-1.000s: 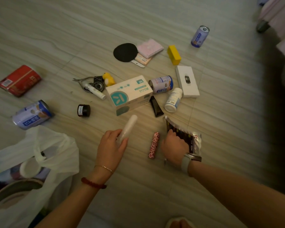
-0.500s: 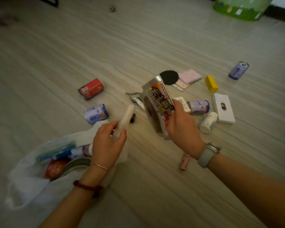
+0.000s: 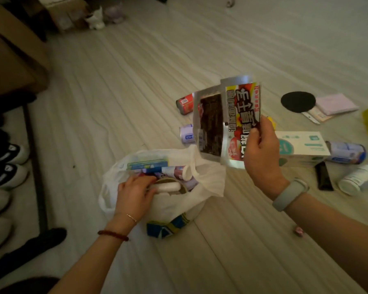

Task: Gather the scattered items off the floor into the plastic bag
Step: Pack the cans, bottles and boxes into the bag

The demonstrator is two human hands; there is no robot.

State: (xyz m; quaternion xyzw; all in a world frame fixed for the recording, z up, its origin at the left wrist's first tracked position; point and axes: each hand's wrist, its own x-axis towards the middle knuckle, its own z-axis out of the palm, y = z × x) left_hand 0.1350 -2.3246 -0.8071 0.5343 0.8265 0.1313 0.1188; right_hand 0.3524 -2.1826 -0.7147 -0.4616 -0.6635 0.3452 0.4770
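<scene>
Her left hand (image 3: pixel 134 196) is down in the mouth of the plastic bag (image 3: pixel 208 179) on the floor, fingers wrapped round a white tube (image 3: pixel 168 187). Her right hand (image 3: pixel 261 153) pinches two foil snack packets (image 3: pixel 225 122) above the bag.

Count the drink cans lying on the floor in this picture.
3: a red can and a blue can behind the held packets, another blue can beside the box. More may be hidden.

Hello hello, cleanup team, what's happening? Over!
Left hand in plastic bag, fingers around white tube. Right hand grips foil snack packets above bag. Cans, box, bottle on floor. Nothing blocking.
</scene>
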